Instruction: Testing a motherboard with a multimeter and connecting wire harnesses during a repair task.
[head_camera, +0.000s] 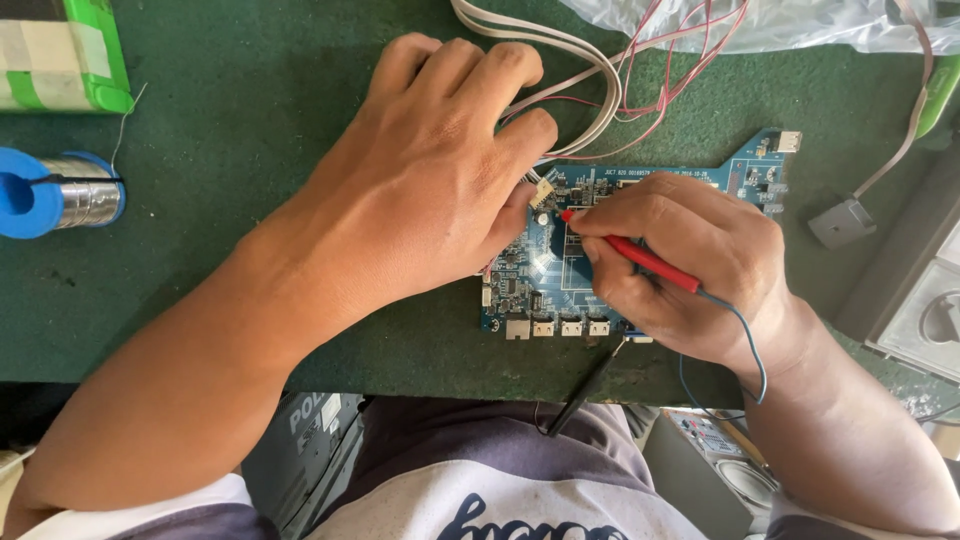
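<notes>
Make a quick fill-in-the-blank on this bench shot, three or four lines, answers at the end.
1. The right hand holds a red probe whose tip touches the ____ circuit board.
2. The left hand rests at the board's ____ edge, by a small white connector.
3. The spool of solder wire lying on the green mat has ____ end caps.
4. A black probe lies loose at the table's ____ edge.

Missing words: blue; left; blue; near
</notes>
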